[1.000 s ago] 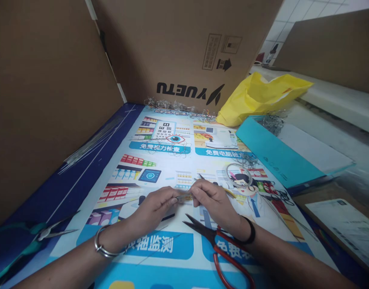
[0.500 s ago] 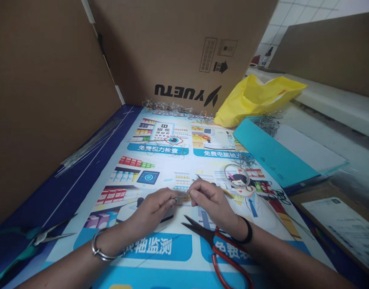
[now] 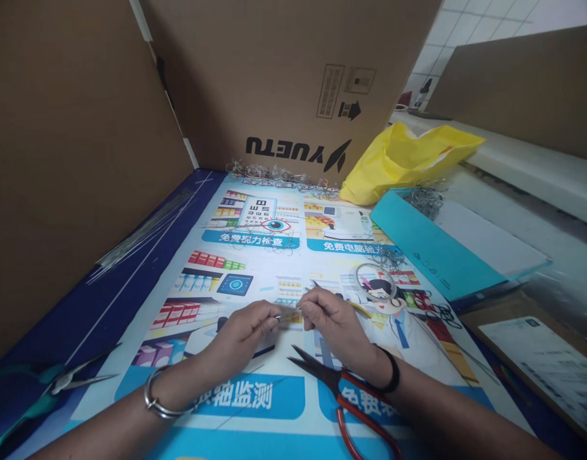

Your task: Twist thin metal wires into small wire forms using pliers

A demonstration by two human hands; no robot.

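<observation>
Both hands meet over the printed poster [image 3: 255, 281], each with its fingertips pinched. My left hand [image 3: 252, 326], a silver bangle on its wrist, grips one end of a thin wire piece [image 3: 288, 314]. Opposite it, my right hand [image 3: 334, 319], with a black band at the wrist, pinches the other end. The wire is small and blurred, so its shape does not show. Just below the right hand lie red-handled scissors [image 3: 329, 377], blades apart. Behind that hand is a yellow-handled tool [image 3: 359, 309], partly hidden.
Teal-handled pliers [image 3: 53, 386] lie open at left; straight wires [image 3: 140, 233] beyond. Tangled wire [image 3: 283, 171] lines the back cardboard [image 3: 283, 83]. At right are a wire coil [image 3: 375, 281], black loops [image 3: 441, 313], a teal folder [image 3: 432, 249] and a yellow bag [image 3: 408, 160].
My hands stay nearly in place, still pinching the wire, with slight movement at the fingertips. The view has shifted very slightly; the tools lie where they were.
</observation>
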